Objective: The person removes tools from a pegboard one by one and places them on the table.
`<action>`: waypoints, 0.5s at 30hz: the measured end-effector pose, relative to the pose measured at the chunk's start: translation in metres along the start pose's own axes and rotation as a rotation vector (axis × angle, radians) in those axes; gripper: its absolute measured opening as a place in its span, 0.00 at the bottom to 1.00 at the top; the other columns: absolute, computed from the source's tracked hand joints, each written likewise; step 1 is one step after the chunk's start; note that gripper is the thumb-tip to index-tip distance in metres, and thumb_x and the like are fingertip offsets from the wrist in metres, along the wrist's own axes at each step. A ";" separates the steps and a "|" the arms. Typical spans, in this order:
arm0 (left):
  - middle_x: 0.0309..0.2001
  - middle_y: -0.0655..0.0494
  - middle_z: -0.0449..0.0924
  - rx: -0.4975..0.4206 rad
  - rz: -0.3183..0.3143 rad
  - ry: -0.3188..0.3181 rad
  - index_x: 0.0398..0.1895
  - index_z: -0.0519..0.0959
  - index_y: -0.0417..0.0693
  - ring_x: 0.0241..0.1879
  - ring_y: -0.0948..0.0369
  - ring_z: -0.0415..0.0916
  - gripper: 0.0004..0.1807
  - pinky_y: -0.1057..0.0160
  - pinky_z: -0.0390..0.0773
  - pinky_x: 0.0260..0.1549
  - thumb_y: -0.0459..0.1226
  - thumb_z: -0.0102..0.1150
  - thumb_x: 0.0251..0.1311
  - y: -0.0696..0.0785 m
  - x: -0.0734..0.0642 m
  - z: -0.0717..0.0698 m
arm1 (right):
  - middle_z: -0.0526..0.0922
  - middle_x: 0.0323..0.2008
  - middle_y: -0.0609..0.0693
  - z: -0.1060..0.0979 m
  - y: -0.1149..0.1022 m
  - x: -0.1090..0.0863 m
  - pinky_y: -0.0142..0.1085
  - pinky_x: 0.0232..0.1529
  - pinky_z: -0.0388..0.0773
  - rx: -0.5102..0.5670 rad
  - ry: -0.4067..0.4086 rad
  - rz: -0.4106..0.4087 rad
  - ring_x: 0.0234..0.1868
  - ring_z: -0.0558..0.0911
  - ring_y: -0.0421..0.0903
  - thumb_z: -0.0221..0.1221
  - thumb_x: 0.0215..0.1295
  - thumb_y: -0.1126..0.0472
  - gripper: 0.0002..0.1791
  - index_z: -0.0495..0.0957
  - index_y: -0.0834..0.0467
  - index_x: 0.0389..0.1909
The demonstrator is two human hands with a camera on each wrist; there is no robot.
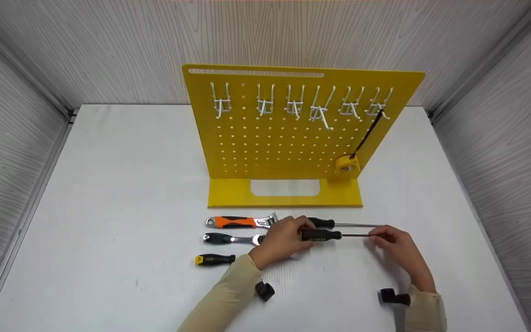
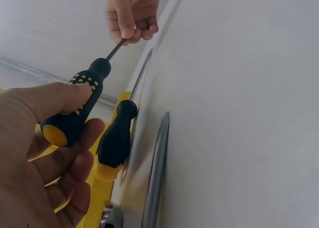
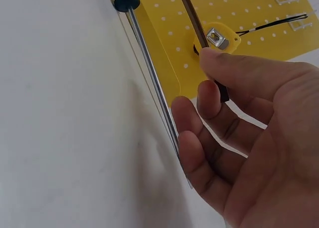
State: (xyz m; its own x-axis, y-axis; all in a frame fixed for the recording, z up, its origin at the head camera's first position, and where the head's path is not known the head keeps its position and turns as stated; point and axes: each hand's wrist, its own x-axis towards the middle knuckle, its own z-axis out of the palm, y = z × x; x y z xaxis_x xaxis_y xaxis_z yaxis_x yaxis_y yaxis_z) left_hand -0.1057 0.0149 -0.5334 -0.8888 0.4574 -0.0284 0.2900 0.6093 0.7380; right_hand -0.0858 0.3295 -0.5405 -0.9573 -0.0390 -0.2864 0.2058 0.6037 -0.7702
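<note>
My left hand (image 1: 286, 237) grips a black and yellow screwdriver (image 2: 75, 108) by its handle, thumb along the side. The far end of that screwdriver's thin shaft is pinched between thumb and fingers of my right hand (image 1: 400, 249). It is raised above the white table, roughly level. Just behind it lies a second screwdriver (image 1: 323, 223) with a long bright shaft. Left of my hands lie an adjustable wrench (image 1: 235, 222) with an orange and black handle, a ratchet wrench (image 1: 219, 239) and a third screwdriver (image 1: 214, 259). My left hand and forearm partly cover these.
A yellow pegboard (image 1: 274, 157) stands behind the tools on its flat base, with several white hooks along the top. From the rightmost hook a yellow tape measure (image 1: 347, 164) hangs on a dark cord. Panelled walls enclose the white table (image 1: 122, 184).
</note>
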 end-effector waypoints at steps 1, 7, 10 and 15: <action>0.31 0.59 0.79 0.006 0.000 -0.001 0.42 0.81 0.55 0.28 0.67 0.64 0.16 0.71 0.63 0.26 0.44 0.71 0.49 0.000 0.000 0.000 | 0.83 0.41 0.49 0.000 0.001 0.000 0.28 0.39 0.76 -0.004 -0.005 0.004 0.36 0.77 0.38 0.62 0.64 0.57 0.12 0.81 0.58 0.45; 0.28 0.59 0.78 0.045 0.009 -0.020 0.44 0.81 0.55 0.26 0.68 0.67 0.17 0.70 0.65 0.26 0.46 0.70 0.50 -0.003 -0.001 0.002 | 0.82 0.42 0.52 0.001 0.004 0.000 0.28 0.39 0.75 -0.035 -0.028 0.023 0.38 0.77 0.41 0.60 0.66 0.60 0.09 0.81 0.58 0.44; 0.26 0.60 0.81 0.080 0.023 -0.030 0.43 0.81 0.54 0.25 0.68 0.69 0.17 0.69 0.67 0.27 0.47 0.70 0.51 -0.004 -0.001 0.003 | 0.81 0.41 0.51 0.002 0.005 0.000 0.28 0.39 0.75 -0.050 -0.033 0.036 0.38 0.76 0.43 0.60 0.66 0.60 0.09 0.81 0.57 0.44; 0.26 0.61 0.82 0.141 0.028 -0.049 0.42 0.82 0.54 0.27 0.67 0.72 0.16 0.67 0.70 0.28 0.48 0.69 0.51 -0.003 -0.001 0.005 | 0.81 0.41 0.51 0.001 0.007 0.000 0.29 0.38 0.73 -0.088 -0.047 0.045 0.38 0.74 0.45 0.59 0.66 0.60 0.08 0.80 0.56 0.44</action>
State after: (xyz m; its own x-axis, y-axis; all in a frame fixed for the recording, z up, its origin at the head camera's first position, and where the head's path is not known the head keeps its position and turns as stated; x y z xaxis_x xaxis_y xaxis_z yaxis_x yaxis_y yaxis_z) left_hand -0.1042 0.0158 -0.5394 -0.8623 0.5044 -0.0445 0.3644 0.6791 0.6373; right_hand -0.0839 0.3331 -0.5457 -0.9363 -0.0464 -0.3481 0.2282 0.6731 -0.7035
